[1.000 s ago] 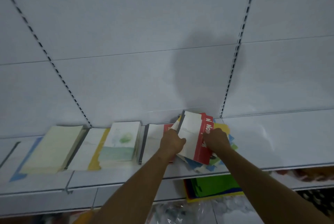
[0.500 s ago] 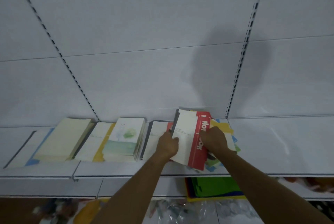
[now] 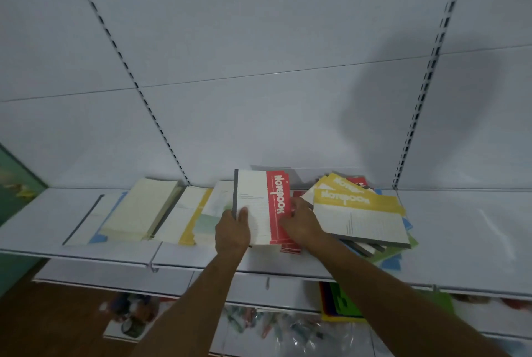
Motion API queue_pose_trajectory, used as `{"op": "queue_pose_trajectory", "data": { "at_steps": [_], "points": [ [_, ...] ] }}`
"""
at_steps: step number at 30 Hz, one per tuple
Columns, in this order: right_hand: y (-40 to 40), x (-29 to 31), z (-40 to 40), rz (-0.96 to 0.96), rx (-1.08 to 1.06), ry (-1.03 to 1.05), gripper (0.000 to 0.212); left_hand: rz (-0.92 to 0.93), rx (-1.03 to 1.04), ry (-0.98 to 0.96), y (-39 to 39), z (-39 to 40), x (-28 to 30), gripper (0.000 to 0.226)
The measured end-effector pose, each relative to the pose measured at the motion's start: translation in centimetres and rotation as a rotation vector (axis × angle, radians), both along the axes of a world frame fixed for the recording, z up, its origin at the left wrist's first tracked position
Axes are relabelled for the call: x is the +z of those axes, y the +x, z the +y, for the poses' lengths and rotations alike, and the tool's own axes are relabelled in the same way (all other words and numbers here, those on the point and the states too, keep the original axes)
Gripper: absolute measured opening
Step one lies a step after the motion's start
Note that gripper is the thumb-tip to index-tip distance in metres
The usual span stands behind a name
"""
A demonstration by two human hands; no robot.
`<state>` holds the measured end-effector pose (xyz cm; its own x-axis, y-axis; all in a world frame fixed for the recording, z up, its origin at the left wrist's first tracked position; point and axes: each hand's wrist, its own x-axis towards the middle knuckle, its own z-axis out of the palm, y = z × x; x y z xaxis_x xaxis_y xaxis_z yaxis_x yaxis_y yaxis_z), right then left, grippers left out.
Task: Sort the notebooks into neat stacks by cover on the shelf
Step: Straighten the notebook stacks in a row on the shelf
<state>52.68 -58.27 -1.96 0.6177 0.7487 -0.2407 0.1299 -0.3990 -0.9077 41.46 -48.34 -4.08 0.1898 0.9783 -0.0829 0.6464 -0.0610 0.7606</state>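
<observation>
You've pulled the red-and-white "Notebook" cover stack (image 3: 263, 207) left off the messy yellow-topped notebook pile (image 3: 357, 212) on the white metal shelf (image 3: 460, 241), left hand (image 3: 232, 231) gripping its spine edge, right hand (image 3: 302, 223) flat against the red side, so 1 red stack is now separated.

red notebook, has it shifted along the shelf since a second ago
Yes. The red notebook has moved left, off the mixed pile and away from the right slotted upright, toward the sorted stacks. The left hand grips its spine edge.
</observation>
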Motion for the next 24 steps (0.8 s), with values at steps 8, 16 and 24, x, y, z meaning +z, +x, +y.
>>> {"op": "queue_pose_trajectory", "data": {
  "at_steps": [8,16,24],
  "points": [
    [1.3,-11.1,7.4,-0.151,0.044,-0.216,0.034,0.048,-0.044,-0.130,-0.6,3.7,-1.4,0.036],
    [-3.5,-7.8,6.3,-0.441,-0.020,-0.499,0.084,0.265,-0.302,-0.052,0.2,5.3,-3.9,0.033],
    [-4.5,-6.4,6.9,-0.442,-0.118,-0.494,0.072,0.379,-0.458,0.066,2.4,5.5,-4.0,0.035]
  ]
}}
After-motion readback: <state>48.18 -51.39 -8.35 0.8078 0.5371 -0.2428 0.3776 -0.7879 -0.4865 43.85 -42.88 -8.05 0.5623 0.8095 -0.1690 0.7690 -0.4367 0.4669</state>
